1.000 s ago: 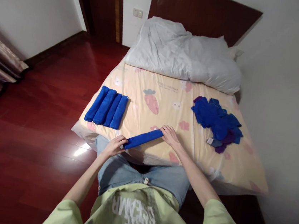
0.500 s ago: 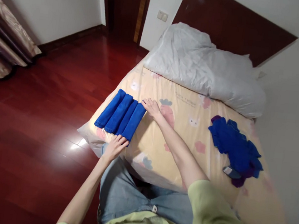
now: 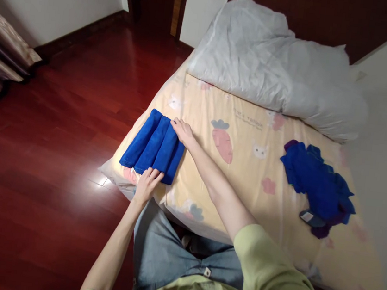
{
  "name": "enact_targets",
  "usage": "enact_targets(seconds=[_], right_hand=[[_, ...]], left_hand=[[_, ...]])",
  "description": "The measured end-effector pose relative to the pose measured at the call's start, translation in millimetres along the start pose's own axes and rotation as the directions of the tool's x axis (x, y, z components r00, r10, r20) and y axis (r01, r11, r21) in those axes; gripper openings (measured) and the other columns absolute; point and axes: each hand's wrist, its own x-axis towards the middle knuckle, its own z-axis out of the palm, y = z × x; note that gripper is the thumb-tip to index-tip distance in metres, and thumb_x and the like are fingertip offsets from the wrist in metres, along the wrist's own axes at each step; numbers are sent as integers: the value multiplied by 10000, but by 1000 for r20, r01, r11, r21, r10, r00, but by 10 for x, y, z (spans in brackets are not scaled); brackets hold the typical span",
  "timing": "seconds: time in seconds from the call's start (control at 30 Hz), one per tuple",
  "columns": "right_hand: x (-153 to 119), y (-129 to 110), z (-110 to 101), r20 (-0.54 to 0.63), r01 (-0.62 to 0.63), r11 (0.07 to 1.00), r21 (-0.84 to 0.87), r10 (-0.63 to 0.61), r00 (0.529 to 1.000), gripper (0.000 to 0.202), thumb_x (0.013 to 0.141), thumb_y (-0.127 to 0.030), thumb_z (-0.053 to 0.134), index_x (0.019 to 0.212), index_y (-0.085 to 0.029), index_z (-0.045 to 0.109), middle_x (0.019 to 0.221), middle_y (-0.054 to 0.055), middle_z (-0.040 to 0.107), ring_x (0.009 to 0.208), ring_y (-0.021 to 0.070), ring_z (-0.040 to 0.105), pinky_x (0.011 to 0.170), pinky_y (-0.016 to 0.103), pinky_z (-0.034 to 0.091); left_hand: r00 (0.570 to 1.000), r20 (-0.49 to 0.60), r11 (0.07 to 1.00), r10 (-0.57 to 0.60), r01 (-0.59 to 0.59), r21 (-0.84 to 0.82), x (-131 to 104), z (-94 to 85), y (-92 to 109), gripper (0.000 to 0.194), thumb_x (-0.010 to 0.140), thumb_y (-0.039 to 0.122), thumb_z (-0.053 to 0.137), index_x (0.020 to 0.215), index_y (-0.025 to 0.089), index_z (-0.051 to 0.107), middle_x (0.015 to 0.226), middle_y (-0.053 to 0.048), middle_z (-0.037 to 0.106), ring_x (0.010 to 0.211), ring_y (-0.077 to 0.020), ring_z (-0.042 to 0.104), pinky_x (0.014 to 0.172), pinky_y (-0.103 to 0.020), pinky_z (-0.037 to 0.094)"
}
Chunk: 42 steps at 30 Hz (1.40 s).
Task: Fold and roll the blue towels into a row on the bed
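Several folded blue towels [image 3: 141, 137] lie side by side in a row on the bed's left edge. Both my hands are at the second towel from the right [image 3: 166, 149]. My left hand [image 3: 147, 185] has its fingers curled over the near end of this towel. At the far end, the fingers of my right hand [image 3: 182, 131] are closed around its corner. The rightmost towel [image 3: 175, 164] sits beside it, partly covered by it and by my right hand. My thumbs are mostly hidden.
On the right of the bed lies a loose heap of blue cloths [image 3: 319, 178], with purple cloth and a dark item with a white label [image 3: 307, 217] at its edge. A grey-white quilt or pillow [image 3: 275, 66] lies by the headboard. Red wooden floor [image 3: 77, 118] borders the bed's left side.
My hands have shifted from the rightmost towel to the ends of the towel left of it. That towel now shows more fully and overlaps the rightmost one. The view has tilted down.
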Motion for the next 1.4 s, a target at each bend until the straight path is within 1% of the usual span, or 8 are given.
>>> enact_targets(seconds=[0.23, 0.47, 0.67, 0.83, 0.97, 1.1, 1.3, 1.4], right_hand=[[-406, 188, 32, -26, 106, 969, 223, -102, 994, 505, 979, -88, 474, 1480, -158, 462, 1457, 161, 499, 1370, 295, 474, 1148, 538, 407], [-2445, 340, 233, -248, 22, 876, 482, 113, 962, 523, 1001, -215, 453, 1523, -253, 445, 1551, 91, 472, 1445, 226, 416, 1207, 468, 369], [-4439, 902, 751, -321, -401, 766, 502, 596, 736, 423, 992, -251, 433, 1377, -184, 594, 1389, 148, 605, 1327, 274, 529, 1139, 499, 421], [-5388, 1288, 1013, -359, -585, 653, 481, 756, 547, 441, 1020, -307, 379, 1366, -163, 611, 1414, 155, 609, 1331, 271, 538, 1133, 497, 429], [-5554, 1303, 1081, -359, -586, 653, 480, 756, 548, 416, 1019, -302, 391, 1331, -187, 642, 1428, 131, 613, 1350, 251, 528, 1154, 480, 408], [-5401, 1419, 1021, -347, -599, 570, 562, 820, 455, 368, 1006, -315, 420, 1225, -170, 679, 1254, 145, 693, 1204, 254, 607, 1065, 447, 466], [-5142, 2148, 871, -157, -642, 299, 706, 950, 269, 383, 966, -362, 442, 1188, -146, 667, 912, 110, 732, 807, 223, 669, 783, 343, 535], [-5028, 2558, 809, -233, -653, 348, 673, 937, 258, 366, 943, -327, 447, 1149, -143, 687, 1018, 136, 720, 950, 241, 661, 897, 371, 528]], left_hand=[[987, 48, 986, -154, 150, 77, 117, -86, 109, 269, 843, 94, 503, 1054, 190, 639, 969, -145, 595, 923, -335, 530, 740, -432, 408], [998, 4, 998, -58, 58, 24, 198, -290, 764, 290, 865, 114, 522, 1113, 218, 629, 966, -135, 614, 918, -320, 557, 758, -432, 424], [948, 275, 968, 161, -98, -230, 405, 261, 1774, 151, 998, 212, 455, 1041, 217, 599, 944, -78, 653, 939, -258, 596, 820, -386, 443], [919, 374, 975, 125, -43, -219, 697, 1005, 2441, 121, 984, 217, 485, 974, 210, 606, 976, -79, 694, 995, -250, 622, 849, -368, 418], [962, 267, 992, -47, 76, -101, 773, 1396, 2695, 153, 966, 321, 533, 908, 199, 605, 908, -101, 708, 967, -282, 634, 850, -396, 391], [981, 186, 997, -49, 59, -51, 727, 1526, 2696, 182, 952, 352, 537, 858, 206, 592, 828, -92, 688, 895, -276, 633, 825, -389, 377], [991, 136, 999, 21, -14, -52, 721, 1539, 2659, 199, 956, 357, 525, 838, 212, 591, 782, -80, 657, 853, -271, 620, 808, -386, 379], [992, 126, 999, 34, -28, -43, 730, 1556, 2666, 189, 947, 342, 533, 818, 215, 590, 756, -72, 646, 824, -266, 609, 789, -385, 378]])
